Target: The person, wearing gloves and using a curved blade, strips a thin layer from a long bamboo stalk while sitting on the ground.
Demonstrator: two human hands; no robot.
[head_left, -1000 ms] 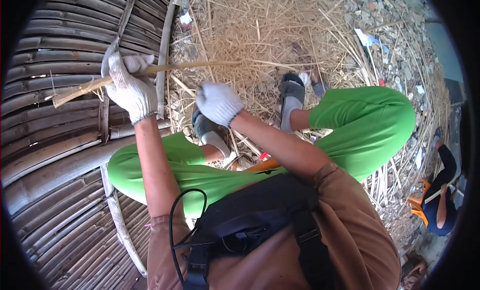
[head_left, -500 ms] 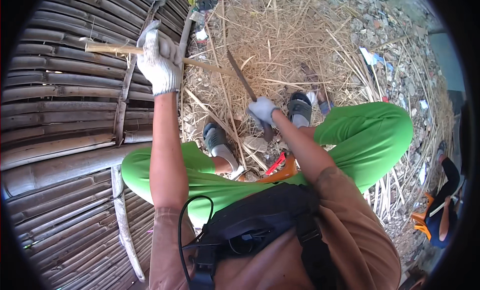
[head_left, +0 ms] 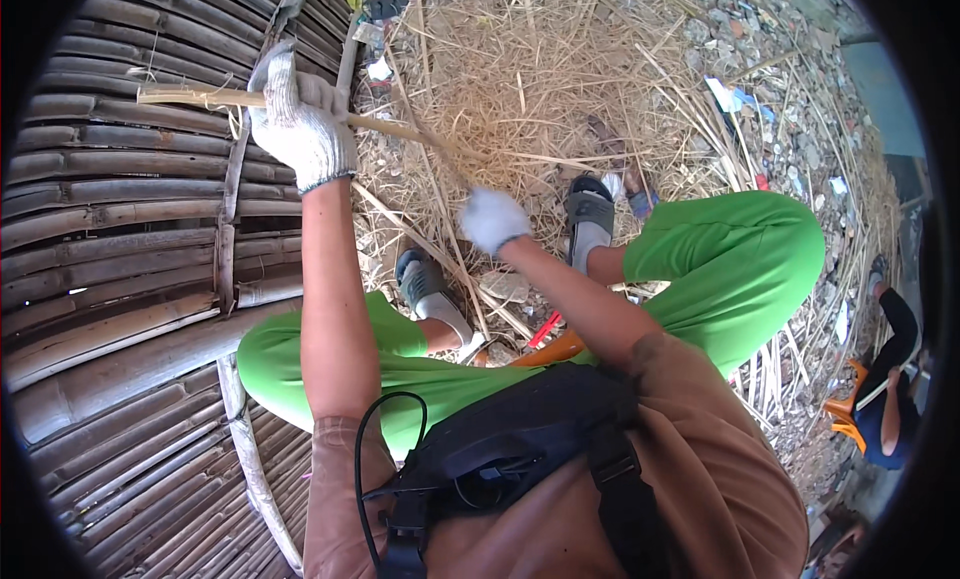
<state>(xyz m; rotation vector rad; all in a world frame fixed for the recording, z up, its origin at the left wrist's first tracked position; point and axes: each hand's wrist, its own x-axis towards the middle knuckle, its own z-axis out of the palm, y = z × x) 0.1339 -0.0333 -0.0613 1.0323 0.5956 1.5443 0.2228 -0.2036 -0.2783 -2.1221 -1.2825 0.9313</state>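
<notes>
My left hand (head_left: 300,129), in a white knit glove, is raised and closed around a thin pale bamboo stick (head_left: 190,97) that runs from the left down toward the right. My right hand (head_left: 492,219), also gloved, is a blurred fist just below the stick's far end. It grips a knife whose blade is lost in the blur. I sit with green-trousered legs (head_left: 730,259) bent and grey sandals (head_left: 588,214) on the ground.
A mat of flattened bamboo slats (head_left: 120,239) fills the left side. Dry straw and bamboo strips (head_left: 520,89) cover the ground ahead, with rubble and litter (head_left: 760,89) farther right. Another person (head_left: 890,379) sits at the right edge. An orange object (head_left: 545,351) lies between my legs.
My left hand has lifted the stick up and to the left. My right hand dropped away from the stick with the knife, then moved back up toward the stick's end.
</notes>
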